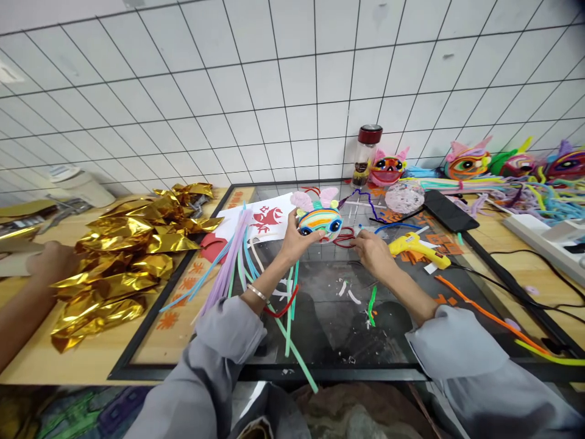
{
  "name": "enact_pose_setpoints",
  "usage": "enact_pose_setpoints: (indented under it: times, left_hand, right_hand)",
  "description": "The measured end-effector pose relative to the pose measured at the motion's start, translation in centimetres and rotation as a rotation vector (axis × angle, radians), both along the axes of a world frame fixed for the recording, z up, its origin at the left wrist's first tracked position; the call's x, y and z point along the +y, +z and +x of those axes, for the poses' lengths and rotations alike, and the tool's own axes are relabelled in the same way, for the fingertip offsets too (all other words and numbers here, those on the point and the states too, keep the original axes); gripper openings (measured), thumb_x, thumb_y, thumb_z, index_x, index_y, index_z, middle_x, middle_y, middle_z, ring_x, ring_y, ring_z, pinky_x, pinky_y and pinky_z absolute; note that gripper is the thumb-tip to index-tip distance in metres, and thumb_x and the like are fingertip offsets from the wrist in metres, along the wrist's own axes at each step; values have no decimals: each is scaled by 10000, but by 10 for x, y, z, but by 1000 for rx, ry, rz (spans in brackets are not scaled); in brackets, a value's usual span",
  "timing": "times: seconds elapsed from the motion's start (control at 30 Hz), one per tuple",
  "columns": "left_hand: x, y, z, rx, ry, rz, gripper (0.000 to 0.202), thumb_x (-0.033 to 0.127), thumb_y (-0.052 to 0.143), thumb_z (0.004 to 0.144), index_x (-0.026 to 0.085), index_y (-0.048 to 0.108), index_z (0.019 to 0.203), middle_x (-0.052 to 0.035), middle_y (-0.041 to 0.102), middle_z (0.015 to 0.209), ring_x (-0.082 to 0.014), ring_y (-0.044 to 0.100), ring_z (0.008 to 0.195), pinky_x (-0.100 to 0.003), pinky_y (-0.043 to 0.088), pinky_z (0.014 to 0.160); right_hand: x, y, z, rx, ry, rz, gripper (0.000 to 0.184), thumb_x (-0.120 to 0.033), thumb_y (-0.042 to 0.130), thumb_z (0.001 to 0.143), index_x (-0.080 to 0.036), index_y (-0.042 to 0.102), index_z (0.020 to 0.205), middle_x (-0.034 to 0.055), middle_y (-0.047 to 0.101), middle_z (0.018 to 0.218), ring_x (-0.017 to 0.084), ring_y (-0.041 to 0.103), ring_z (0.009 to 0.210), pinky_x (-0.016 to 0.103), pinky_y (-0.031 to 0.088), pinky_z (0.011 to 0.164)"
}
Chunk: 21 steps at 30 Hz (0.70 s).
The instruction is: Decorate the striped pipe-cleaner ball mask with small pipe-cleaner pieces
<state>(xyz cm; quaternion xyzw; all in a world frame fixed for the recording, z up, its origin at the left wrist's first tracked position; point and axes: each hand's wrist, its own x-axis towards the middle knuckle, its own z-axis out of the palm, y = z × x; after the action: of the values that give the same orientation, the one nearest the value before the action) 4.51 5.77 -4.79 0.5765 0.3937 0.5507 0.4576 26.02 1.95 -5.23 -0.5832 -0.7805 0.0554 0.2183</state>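
Observation:
My left hand [297, 241] grips a small animal head [322, 221] covered in coloured pipe cleaners. It has big blue-black eyes, pink ears and yellow-green pompoms, and is held above the glass-topped board. My right hand [372, 250] is just to its right, fingers pinched together. What they hold, if anything, is too small to make out. Against those fingertips are red loops [343, 236] that look like scissor handles. Right of my right hand is a yellow hot glue gun [419, 247]. Purple, blue and green pipe cleaners [233, 256] lie beside and beneath my left forearm.
Crumpled gold foil [123, 256] covers the left side, near another person's arm [41, 274]. Behind stand a lidded glass bottle [365, 155] and finished heads [468, 160]. A phone [450, 210], a power strip [548, 244] and cables lie right. Scraps [372, 305] litter the glass.

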Motion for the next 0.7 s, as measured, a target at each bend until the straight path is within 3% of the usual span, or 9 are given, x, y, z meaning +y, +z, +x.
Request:
enact_pose_setpoints:
  times: [0.13, 0.37, 0.5, 0.57, 0.63, 0.7]
  left_hand:
    - [0, -3, 7, 1, -21, -22, 813, 349, 814, 588, 211, 363, 1251, -97, 559, 1227, -232, 594, 1097, -388, 483, 956]
    - [3, -3, 14, 19, 2, -24, 776, 381, 802, 601, 187, 391, 1229, -84, 586, 1149, -221, 602, 1048, -366, 488, 931]
    - [6, -6, 18, 15, 9, -21, 769, 390, 805, 597, 186, 400, 1218, -84, 583, 1142, -220, 601, 1034, -357, 490, 915]
    - [7, -7, 19, 22, 14, -13, 782, 388, 809, 593, 191, 400, 1230, -90, 580, 1157, -230, 598, 1047, -364, 489, 915]
    - [8, -7, 19, 26, 21, 14, 789, 381, 813, 591, 201, 406, 1243, -95, 578, 1186, -241, 587, 1081, -374, 479, 937]
    - [8, -5, 18, 14, 23, 41, 781, 374, 812, 595, 203, 414, 1245, -99, 578, 1206, -246, 583, 1102, -383, 472, 956]
  right_hand:
    - [8, -5, -4, -22, -9, 20, 304, -130, 447, 847, -181, 746, 850, 98, 646, 898, 213, 586, 809, 289, 414, 674]
    - [23, -12, -8, 64, -38, 95, 295, -97, 473, 809, -161, 736, 927, 90, 690, 886, 220, 631, 849, 297, 470, 745]
    - [26, -4, -5, 112, -62, 155, 362, -65, 396, 824, -114, 710, 996, 120, 701, 874, 232, 641, 832, 328, 498, 747]
    - [11, 10, -9, 117, -87, 202, 415, -43, 348, 825, -78, 668, 1087, 155, 692, 920, 253, 635, 868, 369, 505, 769]
    - [-21, 30, -22, 97, -94, 285, 428, -38, 339, 828, -37, 626, 1145, 214, 660, 1048, 288, 605, 965, 432, 489, 836]
    - [-64, 54, -42, 36, -12, 613, 398, -56, 361, 864, -55, 598, 1184, 213, 633, 1145, 289, 556, 1083, 453, 453, 929]
